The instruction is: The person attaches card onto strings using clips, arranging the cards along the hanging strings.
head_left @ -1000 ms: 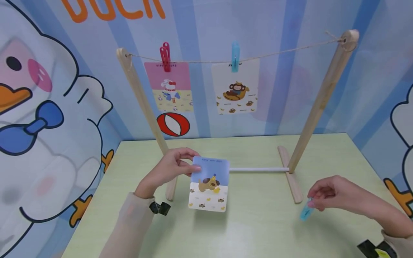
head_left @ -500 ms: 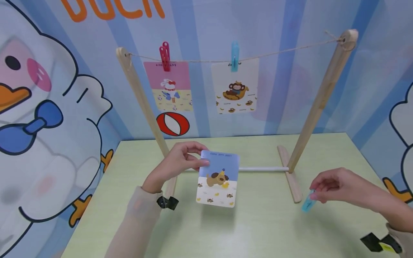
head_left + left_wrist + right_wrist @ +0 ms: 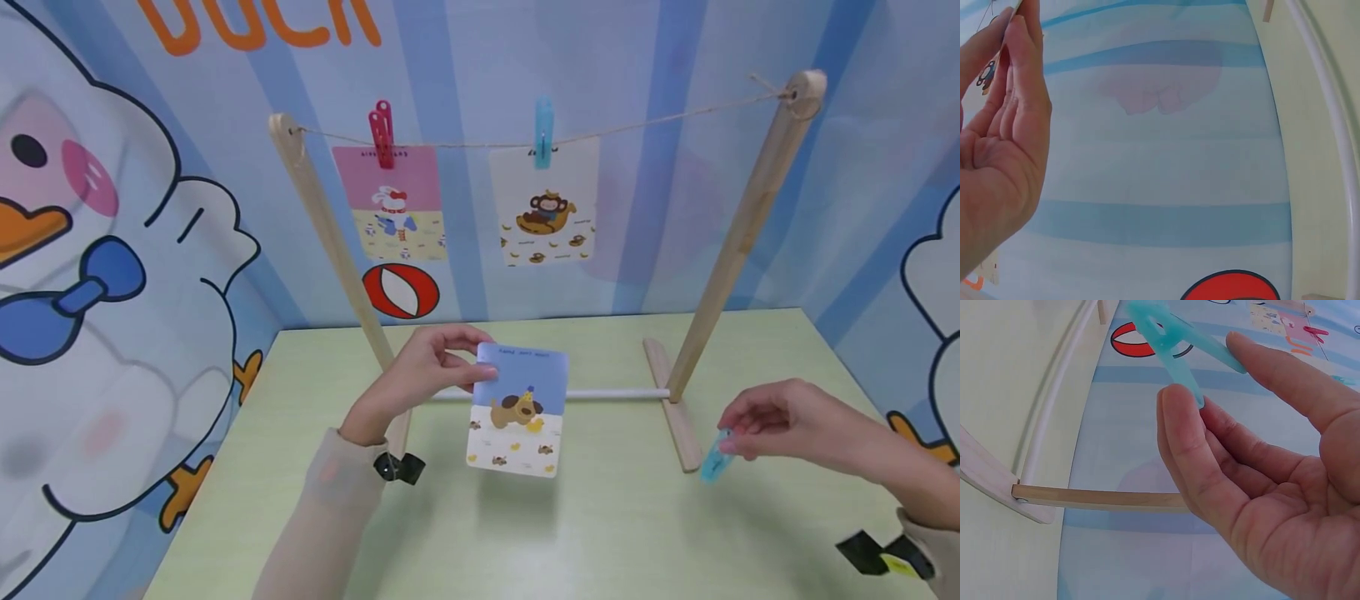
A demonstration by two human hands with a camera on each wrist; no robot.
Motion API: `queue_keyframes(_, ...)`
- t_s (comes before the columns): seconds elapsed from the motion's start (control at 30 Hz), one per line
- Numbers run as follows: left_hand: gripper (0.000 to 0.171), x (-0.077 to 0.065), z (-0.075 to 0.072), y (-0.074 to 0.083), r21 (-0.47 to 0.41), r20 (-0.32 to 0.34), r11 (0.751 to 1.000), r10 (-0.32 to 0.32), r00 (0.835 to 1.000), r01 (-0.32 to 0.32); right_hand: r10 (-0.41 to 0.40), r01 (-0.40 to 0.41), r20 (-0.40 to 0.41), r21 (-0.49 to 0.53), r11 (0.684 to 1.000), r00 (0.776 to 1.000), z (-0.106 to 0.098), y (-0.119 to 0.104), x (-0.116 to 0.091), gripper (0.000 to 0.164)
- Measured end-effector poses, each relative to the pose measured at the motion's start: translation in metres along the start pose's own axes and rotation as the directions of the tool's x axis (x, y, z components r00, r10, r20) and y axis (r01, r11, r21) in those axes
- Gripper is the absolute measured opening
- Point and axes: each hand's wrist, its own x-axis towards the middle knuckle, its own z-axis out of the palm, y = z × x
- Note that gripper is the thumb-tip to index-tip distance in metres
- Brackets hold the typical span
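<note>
In the head view my left hand [image 3: 431, 371] pinches the upper left edge of a card [image 3: 517, 410] with a blue top and a brown dog picture. The card is held above the table, its face toward me. The left wrist view shows the thumb and fingers of this hand [image 3: 1007, 125] on the card's edge. Off to the right, my right hand [image 3: 795, 429] pinches a light blue clothespin [image 3: 717, 457] by its handle ends. In the right wrist view the clothespin [image 3: 1169, 337] sits between thumb and fingertips, its far end pointing away from the hand.
Behind the hands stands a wooden frame [image 3: 738, 242] with a string [image 3: 660, 121] between its posts. A pink card [image 3: 390, 200] hangs there under a red clothespin [image 3: 382, 133], and a monkey card [image 3: 543, 208] under a blue clothespin [image 3: 543, 133]. A white rod [image 3: 615, 394] joins the feet.
My left hand has carried the dog card to the right and slightly up. The right hand has risen a little with the clothespin. The hanging cards stay put.
</note>
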Motion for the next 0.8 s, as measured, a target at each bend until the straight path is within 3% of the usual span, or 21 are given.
queue_keyframes(0.47, 0.033, 0.012, 0.009, 0.013, 0.013, -0.006, 0.999, 0.037, 0.999, -0.037, 0.062, -0.064, -0.064, -0.024, 0.998, 0.996, -0.002, -0.01, -0.001, 0.032)
queue_keyframes(0.8, 0.032, 0.026, 0.014, 0.028, 0.021, 0.012, 0.997, 0.074, 0.997, -0.074, 0.021, -0.035, -0.125, -0.11, 0.993, 0.992, -0.008, -0.016, -0.001, 0.03)
